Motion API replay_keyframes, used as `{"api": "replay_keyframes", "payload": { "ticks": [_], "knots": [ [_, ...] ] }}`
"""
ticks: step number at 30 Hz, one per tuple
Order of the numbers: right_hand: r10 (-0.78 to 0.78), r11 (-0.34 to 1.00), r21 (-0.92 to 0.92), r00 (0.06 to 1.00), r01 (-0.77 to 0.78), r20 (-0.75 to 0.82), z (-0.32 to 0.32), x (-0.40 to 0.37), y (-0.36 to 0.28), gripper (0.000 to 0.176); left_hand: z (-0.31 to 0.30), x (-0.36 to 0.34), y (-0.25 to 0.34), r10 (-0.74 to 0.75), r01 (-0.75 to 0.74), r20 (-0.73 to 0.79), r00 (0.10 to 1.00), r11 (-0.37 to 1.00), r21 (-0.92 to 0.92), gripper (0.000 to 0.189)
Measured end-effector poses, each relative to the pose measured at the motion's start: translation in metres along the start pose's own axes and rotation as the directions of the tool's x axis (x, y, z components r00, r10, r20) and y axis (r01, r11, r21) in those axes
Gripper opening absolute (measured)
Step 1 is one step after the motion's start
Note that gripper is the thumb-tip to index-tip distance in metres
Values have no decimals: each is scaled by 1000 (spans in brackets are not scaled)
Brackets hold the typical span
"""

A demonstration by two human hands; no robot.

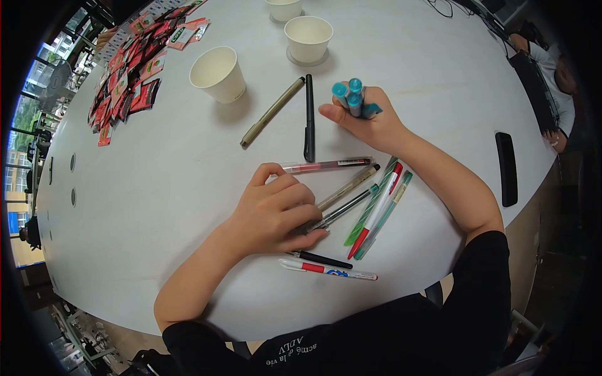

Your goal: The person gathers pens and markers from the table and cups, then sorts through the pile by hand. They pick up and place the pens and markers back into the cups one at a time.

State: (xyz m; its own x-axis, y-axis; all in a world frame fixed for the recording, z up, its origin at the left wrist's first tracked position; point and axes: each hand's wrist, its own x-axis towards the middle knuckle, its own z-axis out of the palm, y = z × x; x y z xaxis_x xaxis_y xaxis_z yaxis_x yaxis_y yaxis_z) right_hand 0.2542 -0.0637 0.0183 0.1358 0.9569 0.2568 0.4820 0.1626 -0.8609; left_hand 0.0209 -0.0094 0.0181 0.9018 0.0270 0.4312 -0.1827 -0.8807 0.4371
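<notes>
My right hand (379, 125) is closed around a bunch of several teal-ended pens (355, 100), raised over the table with their ends pointing up at me. My left hand (276, 210) is curled low over the loose pens. Its thumb and fingers close on the near end of a clear pen with dark ink (347, 205); that end is partly hidden. Beside its index finger lies a clear pen with red ink (326, 165). A grey-beige pen (348, 189) runs under the fingers. Just below the thumb are a black pen (323, 259) and a white-and-red printed pen (329, 269).
Right of my left hand lie a green striped pen (373, 203), a red-and-white pen (375, 213) and a green clear pen (384, 216). Farther off are a beige pen (273, 113), a black pen (309, 119), paper cups (219, 75) and red packets (135, 69). Someone sits at right.
</notes>
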Motion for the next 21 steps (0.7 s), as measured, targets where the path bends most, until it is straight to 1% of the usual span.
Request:
{"api": "replay_keyframes", "payload": {
  "ticks": [1, 2, 4, 5, 7, 9, 10, 13, 14, 15, 18, 19, 21],
  "knots": [
    [-92, 994, -54, 996, 91, -11, 1, -1, 2, 28, 1, -1, 0, 16, -16, -11, 1000, 999, 39, 22],
    [-135, 988, -76, 991, 134, -10, 2, -3, 5, 27, 2, -2, 1, 31, -30, -20, 999, 996, 80, 22],
    [-227, 967, -120, 974, 225, -6, 4, -4, 9, 28, 3, -3, 4, -20, 21, -12, 1000, 992, 121, 21],
    [-312, 942, -131, 950, 308, -7, 3, -3, 9, 27, 3, -3, 4, -42, 43, -11, 999, 989, 143, 21],
    [-468, 873, -153, 884, 462, -2, 2, -3, 8, 26, 6, -3, 0, -96, 110, -97, 991, 983, 148, 21],
    [-546, 822, -192, 838, 536, 4, 3, -5, 7, 23, 5, -1, -2, -145, 177, -197, 970, 972, 155, 20],
    [-585, 792, -211, 811, 573, 6, 4, -6, 6, 23, 4, -1, -5, -171, 208, -218, 961, 965, 161, 19],
    [-664, 673, -344, 740, 655, 109, 5, -7, -1, 23, 3, -4, -10, -244, 292, -270, 931, 944, 153, 18],
    [-685, 627, -385, 715, 677, 141, 7, -7, -2, 23, 3, -4, -10, -248, 295, -282, 927, 945, 140, 18],
    [-723, 544, -414, 658, 730, 210, 10, -8, 2, 26, 3, -5, -11, -253, 299, -293, 922, 946, 125, 18],
    [-715, 377, -508, 592, 775, 372, 14, -8, 5, 24, 2, -5, -11, -297, 332, -304, 905, 941, 69, 20],
    [-696, 380, -533, 613, 756, 374, 12, -8, 3, 23, 1, -4, -10, -317, 346, -303, 899, 937, 45, 20],
    [-703, 498, -503, 669, 706, 243, 11, -4, 10, 23, 0, -3, -5, -234, 283, -398, 887, 957, 69, 22]
  ]
}}
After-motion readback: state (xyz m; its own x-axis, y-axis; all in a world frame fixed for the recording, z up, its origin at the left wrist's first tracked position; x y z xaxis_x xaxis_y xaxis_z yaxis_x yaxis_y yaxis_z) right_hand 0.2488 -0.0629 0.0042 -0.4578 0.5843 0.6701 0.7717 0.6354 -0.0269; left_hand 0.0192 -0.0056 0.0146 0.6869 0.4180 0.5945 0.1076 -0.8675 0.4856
